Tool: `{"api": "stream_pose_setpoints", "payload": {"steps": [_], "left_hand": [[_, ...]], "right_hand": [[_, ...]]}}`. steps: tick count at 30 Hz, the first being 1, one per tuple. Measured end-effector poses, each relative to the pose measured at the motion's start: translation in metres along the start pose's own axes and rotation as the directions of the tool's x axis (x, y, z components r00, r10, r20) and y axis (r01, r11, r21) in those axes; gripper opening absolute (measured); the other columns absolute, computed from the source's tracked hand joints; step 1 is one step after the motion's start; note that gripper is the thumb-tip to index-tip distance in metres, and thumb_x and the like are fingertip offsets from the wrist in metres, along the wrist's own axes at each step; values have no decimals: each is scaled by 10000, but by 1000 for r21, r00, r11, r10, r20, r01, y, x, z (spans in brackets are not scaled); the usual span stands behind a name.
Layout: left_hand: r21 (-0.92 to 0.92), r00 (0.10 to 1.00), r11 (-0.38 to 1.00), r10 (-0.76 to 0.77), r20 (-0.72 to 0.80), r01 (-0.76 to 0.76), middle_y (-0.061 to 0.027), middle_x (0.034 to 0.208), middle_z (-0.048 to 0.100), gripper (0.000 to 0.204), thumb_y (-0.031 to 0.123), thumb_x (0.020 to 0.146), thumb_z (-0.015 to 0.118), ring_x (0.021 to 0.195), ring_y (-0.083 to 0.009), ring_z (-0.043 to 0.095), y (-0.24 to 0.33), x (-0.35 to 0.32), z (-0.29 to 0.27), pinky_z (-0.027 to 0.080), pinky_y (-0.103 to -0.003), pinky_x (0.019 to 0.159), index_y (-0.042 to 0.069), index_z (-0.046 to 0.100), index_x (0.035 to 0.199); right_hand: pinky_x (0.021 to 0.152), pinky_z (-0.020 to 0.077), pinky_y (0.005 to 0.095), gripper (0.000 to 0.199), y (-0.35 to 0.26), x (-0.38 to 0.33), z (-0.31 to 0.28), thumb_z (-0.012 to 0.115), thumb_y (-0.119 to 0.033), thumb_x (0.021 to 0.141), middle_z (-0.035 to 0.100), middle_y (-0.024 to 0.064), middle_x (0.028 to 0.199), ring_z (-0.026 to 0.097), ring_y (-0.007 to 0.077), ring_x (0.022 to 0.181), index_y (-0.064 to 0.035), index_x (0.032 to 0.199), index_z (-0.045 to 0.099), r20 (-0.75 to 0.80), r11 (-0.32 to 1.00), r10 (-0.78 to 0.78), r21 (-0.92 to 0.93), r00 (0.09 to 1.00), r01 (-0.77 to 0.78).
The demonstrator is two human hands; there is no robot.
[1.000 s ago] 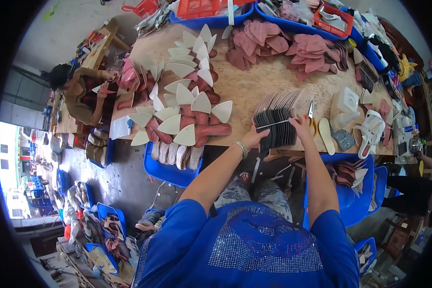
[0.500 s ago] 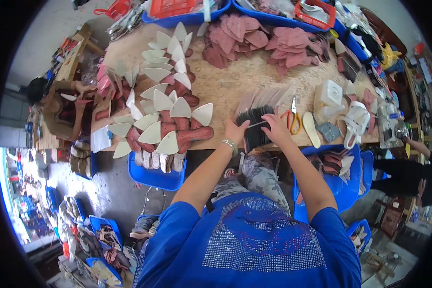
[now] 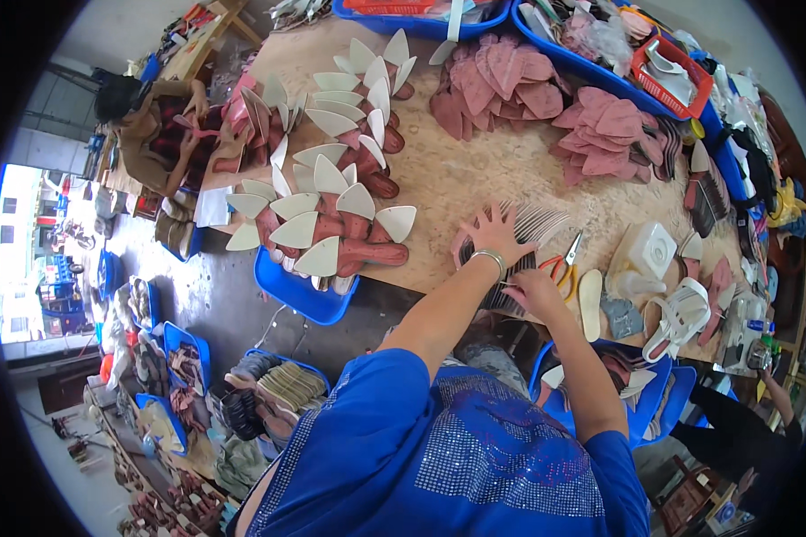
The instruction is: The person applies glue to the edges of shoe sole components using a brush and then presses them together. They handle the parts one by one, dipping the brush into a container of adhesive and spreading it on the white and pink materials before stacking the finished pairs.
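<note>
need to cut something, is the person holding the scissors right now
No, the scissors lie on the wooden table just beside the right hand, outside its grip.

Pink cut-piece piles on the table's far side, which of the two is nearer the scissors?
The right pink pile; the left pink pile lies farther from the scissors.

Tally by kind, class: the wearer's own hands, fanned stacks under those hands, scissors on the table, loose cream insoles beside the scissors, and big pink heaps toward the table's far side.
Hands: 2 (left hand, right hand)
Fanned stack: 1
Scissors: 1
Cream insole: 1
Pink heaps: 2 (larger heap, smaller heap)
Total: 7
</note>
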State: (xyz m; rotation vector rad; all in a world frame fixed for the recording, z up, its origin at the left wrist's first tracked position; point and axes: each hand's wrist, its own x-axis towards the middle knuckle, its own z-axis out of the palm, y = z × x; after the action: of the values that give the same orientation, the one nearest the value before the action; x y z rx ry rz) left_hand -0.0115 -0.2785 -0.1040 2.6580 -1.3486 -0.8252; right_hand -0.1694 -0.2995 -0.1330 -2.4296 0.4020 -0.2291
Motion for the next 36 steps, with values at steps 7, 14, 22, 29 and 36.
{"api": "stream_pose_setpoints", "payload": {"steps": [7,14,22,29,36], "left_hand": [[9,999,1000,-26,32,26,-141,1428,344,841,651,727,569,1310,-356,317,13,19,6,313,-595,991,213,352,1412],[34,998,999,-24,-58,26,-136,1408,363,828,634,722,579,1263,-374,370,18,26,21,345,-571,962,204,376,1399],[37,999,999,-1,-48,3,-132,1392,386,853,649,736,550,1235,-367,423,21,32,30,371,-531,965,185,336,1420],[38,1000,999,-3,-8,3,-130,1408,367,892,671,740,539,1236,-368,423,17,29,27,356,-554,969,157,308,1431],[46,1000,999,-1,22,0,-158,1443,324,936,686,717,582,1295,-352,365,28,27,20,348,-505,1017,144,304,1427]], "right_hand": [[634,460,381,112,-21,-42,-16,718,-121,709,609,88,699,595,266,688,-48,754,646,-219,992,-19,114,976,45],[630,477,373,100,-59,-106,24,664,-159,773,603,79,695,607,265,676,-62,762,642,-100,982,81,178,992,-63],[618,508,373,142,-104,-110,-4,643,-191,812,647,101,767,636,291,701,-50,813,660,-163,862,222,495,961,-115],[667,489,380,171,7,-81,-59,605,-187,854,642,153,787,632,304,743,-29,903,648,-272,721,661,489,700,-491],[854,461,426,443,132,-34,-80,648,-260,812,613,212,1075,578,374,1004,-19,1167,537,-602,812,455,-23,656,-584]]}}
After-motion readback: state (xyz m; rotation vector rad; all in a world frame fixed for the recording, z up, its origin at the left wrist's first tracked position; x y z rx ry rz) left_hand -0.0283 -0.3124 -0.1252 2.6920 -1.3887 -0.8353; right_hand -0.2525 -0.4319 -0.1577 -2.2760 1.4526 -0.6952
